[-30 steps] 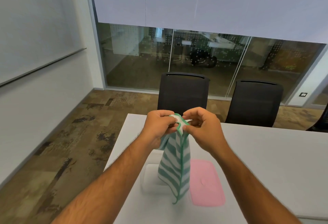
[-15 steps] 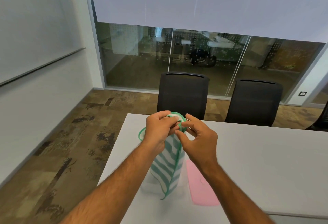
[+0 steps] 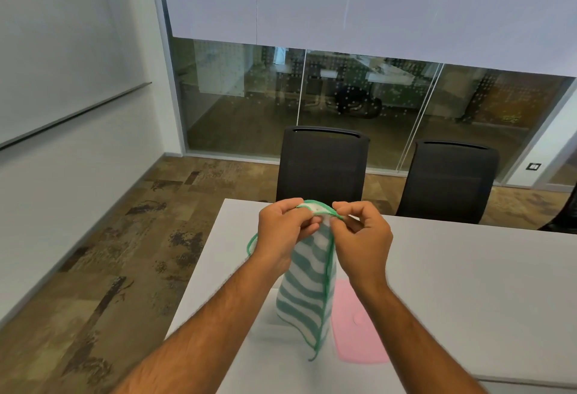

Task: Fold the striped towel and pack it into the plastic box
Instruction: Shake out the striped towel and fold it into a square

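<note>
both hands up over the near left corner of the white rectangular table point(image 3: 468, 284). left hand point(image 3: 281, 234) and right hand point(image 3: 362, 237) are each pinched on the top edge of the green-and-white striped towel with green trim point(image 3: 307, 293), fingertips close together, almost touching. the towel hangs free in the air, narrow and already doubled lengthwise by the look of it, its bottom corner dangling just above the table. a loop of green trim sticks out past the left wrist, so the layers are not lined up.

a flat pink plastic lid point(image 3: 356, 331) lies on the table right of the hanging towel. the clear plastic box point(image 3: 265, 315) is barely readable, mostly hidden behind the towel and left forearm, near the table's left edge.

risks, as i judge them: corners pinched unevenly give a skewed fold. a slack pinch while regripping could drop one layer and open the fold. swinging the tail low could drag it across the lid or box. a lumpy fold may not sit flat in the box.
</note>
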A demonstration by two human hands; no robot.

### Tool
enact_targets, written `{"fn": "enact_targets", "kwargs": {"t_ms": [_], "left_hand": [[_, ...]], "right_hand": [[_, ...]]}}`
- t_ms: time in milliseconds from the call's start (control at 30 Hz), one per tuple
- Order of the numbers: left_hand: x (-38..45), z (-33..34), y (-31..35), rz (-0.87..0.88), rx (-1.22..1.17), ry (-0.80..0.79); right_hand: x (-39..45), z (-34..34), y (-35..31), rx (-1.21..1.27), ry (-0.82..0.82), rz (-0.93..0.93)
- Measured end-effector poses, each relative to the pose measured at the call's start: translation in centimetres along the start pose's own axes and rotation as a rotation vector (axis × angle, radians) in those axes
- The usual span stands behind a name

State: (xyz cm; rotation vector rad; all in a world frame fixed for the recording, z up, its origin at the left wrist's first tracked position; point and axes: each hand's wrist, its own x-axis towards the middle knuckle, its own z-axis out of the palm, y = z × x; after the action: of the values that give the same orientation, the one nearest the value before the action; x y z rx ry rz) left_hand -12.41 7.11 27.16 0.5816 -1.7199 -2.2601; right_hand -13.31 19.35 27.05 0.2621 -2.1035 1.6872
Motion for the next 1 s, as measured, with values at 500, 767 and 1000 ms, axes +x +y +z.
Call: {"fn": "enact_targets", "kwargs": {"t_ms": [500,767,1000], "left_hand": [[3.2,-6.1,-2.9,0.311,1.451,0.002],[5.1,-8.2,0.4,0.426,1.299,-0.031],[6.0,-8.8,3.4,0.571,1.039,-0.048]], "right_hand": [[5.7,-3.3,-1.1,-0.053,-0.031,-0.006],[6.9,-5.6,0.4,-0.363,-0.145,-0.102],[7.5,-7.2,1.5,-0.680,-0.327,-0.120]]}}
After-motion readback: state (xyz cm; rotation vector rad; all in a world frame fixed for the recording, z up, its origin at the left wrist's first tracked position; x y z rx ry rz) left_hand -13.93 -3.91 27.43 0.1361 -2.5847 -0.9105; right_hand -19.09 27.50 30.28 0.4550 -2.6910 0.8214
